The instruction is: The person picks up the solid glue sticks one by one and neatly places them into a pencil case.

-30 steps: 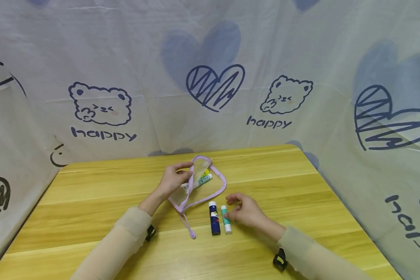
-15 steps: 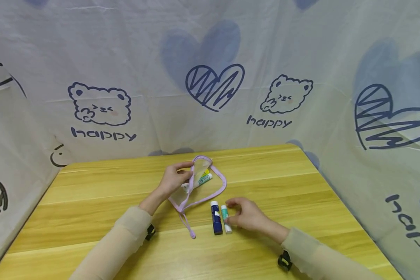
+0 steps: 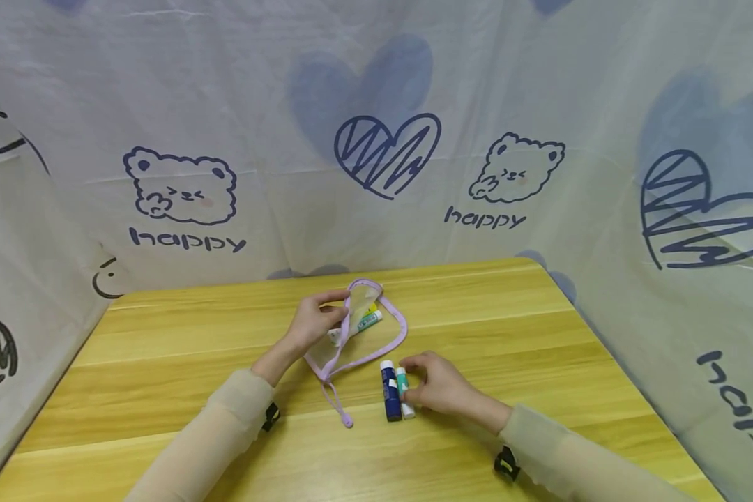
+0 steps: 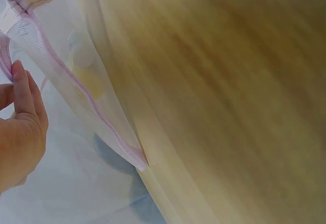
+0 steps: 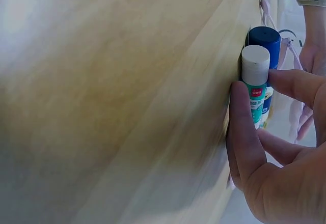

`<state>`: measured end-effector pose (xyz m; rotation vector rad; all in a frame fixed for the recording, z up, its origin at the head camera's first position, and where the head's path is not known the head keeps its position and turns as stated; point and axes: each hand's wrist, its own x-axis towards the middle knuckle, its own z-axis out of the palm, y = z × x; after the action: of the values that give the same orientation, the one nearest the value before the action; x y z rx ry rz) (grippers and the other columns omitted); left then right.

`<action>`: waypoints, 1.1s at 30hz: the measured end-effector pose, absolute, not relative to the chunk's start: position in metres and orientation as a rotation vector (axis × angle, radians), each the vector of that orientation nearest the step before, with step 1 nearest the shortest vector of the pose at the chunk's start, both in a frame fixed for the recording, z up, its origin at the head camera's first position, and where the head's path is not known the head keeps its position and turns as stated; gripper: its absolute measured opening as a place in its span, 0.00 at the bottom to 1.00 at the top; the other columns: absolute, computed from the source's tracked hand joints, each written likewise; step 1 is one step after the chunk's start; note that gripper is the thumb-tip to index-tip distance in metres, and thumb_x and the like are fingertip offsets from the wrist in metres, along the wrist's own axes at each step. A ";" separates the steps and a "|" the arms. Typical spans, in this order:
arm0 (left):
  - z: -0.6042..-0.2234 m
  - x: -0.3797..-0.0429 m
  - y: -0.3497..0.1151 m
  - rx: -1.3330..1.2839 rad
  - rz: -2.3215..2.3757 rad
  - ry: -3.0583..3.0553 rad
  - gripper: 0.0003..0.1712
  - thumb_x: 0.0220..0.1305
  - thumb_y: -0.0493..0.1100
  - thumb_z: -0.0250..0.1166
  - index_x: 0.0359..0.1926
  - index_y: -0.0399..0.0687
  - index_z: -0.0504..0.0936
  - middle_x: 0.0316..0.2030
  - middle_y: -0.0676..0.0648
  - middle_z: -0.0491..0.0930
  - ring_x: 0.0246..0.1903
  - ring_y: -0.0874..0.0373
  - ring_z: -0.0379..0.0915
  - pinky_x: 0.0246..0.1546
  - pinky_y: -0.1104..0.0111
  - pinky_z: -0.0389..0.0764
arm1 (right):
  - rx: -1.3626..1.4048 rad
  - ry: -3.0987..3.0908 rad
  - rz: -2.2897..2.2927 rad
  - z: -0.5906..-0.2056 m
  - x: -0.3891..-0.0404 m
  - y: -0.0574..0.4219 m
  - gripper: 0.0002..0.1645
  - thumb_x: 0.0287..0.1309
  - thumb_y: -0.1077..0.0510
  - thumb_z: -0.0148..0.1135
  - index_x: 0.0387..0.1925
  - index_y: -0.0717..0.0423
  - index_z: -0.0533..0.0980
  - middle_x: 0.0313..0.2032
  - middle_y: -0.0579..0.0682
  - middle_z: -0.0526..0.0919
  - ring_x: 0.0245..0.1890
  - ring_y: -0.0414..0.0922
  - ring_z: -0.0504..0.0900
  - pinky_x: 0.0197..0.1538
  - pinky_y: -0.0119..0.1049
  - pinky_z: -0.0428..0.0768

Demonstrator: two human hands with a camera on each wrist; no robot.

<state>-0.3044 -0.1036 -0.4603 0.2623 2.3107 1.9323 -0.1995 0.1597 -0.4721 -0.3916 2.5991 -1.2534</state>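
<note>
In the head view my left hand pinches the raised lilac edge of a see-through zip pouch, keeping its mouth apart. Inside it lie a green-and-white glue stick and something yellow. To the right, my right hand holds a slim green-and-white glue stick between thumb and fingers, down on the table. A thicker dark blue glue stick with a white cap lies right alongside it. In the right wrist view the thumb reaches over the slim glue stick's white end, beside the blue one.
The wood-grain table reaches back to a white curtain printed with hearts and bears. A lilac zip pull trails from the pouch toward the front. Black wrist straps show at the sleeves.
The dark blue glue stick has shifted slightly right, and the gap between it and the slim green one has closed. My right hand has closed in on the slim one; the left hand keeps its place.
</note>
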 end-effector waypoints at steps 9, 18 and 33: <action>-0.460 -0.304 -0.103 0.281 1.921 2.321 0.24 0.71 0.30 0.62 0.67 0.31 0.77 0.57 0.27 0.81 0.45 0.52 0.86 0.46 0.65 0.89 | -0.361 2.567 -1.279 -0.474 -0.203 0.159 0.36 0.47 0.66 0.79 0.59 0.69 0.78 0.52 0.62 0.77 0.24 0.42 0.80 0.26 0.34 0.84; -0.459 -0.303 -0.103 0.270 1.909 2.336 0.24 0.71 0.31 0.62 0.67 0.32 0.78 0.56 0.27 0.81 0.45 0.51 0.86 0.46 0.65 0.89 | -0.281 2.462 -1.414 -0.474 -0.201 0.159 0.36 0.46 0.72 0.76 0.59 0.71 0.74 0.53 0.62 0.78 0.30 0.43 0.82 0.32 0.36 0.88; -0.461 -0.304 -0.102 0.271 1.922 2.339 0.23 0.71 0.30 0.62 0.65 0.32 0.79 0.54 0.28 0.83 0.44 0.53 0.86 0.46 0.65 0.89 | -0.149 2.394 -1.613 -0.478 -0.197 0.160 0.36 0.53 0.74 0.73 0.64 0.65 0.72 0.36 0.57 0.83 0.33 0.46 0.83 0.36 0.40 0.88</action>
<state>-0.3037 -0.1017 -0.4615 0.2711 2.3390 1.9216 -0.1974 0.1598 -0.4775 -0.1486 2.3937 -1.6132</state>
